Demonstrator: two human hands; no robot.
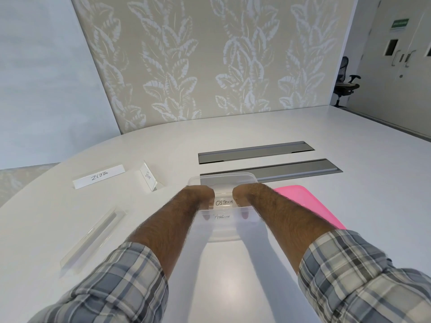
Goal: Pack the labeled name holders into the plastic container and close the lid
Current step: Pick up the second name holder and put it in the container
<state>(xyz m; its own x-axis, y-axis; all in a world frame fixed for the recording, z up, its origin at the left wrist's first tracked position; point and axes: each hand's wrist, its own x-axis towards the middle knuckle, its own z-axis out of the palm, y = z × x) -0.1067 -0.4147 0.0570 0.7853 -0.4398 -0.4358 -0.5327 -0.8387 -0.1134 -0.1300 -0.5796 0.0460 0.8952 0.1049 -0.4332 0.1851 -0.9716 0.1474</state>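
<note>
i am working at one white table point(303, 229). one pink lid point(310, 206) is lying just right of one clear container point(224, 180). my left hand point(198, 194) and right hand point(245, 194) are both dipping inside it, curled on two holders, ostrich point(224, 202) and penguin point(222, 216). three more are waiting left: zebra point(99, 176), bear point(149, 178), one unreadable holder point(93, 238).

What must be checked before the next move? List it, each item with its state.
1. Both hands in the plastic container: ok, left hand, right hand.
2. OSTRICH holder and PENGUIN holder inside: ok.
3. ZEBRA holder packed: not ok, on the table.
4. BEAR holder packed: not ok.
5. Unlabeled-looking holder at left: label cannot tell.
6. Pink lid fitted: not ok, lies beside the container.
</note>
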